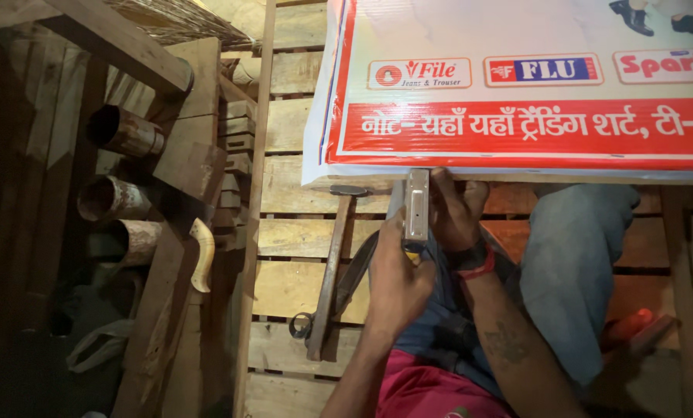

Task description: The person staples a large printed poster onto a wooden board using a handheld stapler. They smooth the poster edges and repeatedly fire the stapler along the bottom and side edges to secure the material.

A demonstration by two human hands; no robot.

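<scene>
**Stapler pressed to the edge of a printed banner**

Wooden planks, laid side by side with dark gaps between them, fill the middle of the view and carry everything else. Above them, across the upper right, lies a large printed banner, white with a red band and red border, its lower edge running just above the hands. On the left, in shadow, stands a stack of timber with three rusty metal pipes poking out of it, open ends toward the camera, one above the other. A pale curved handle hangs beside the lowest pipe.

The person's legs in blue jeans stretch over the planks at lower right, with a red garment at the bottom edge. A hammer rests on the planks left of the hands, head near the banner's edge, wooden shaft pointing down toward the camera. Beside its lower end lies a small metal ring.

The left hand is wrapped around the lower part of a metal stapler, fingers closed tight on it. The stapler stands upright, its top end touching the banner's bottom edge. The right hand, with a dark and red band at the wrist, sits just right of the stapler, fingers curled together against its side and up under the banner's edge.
</scene>
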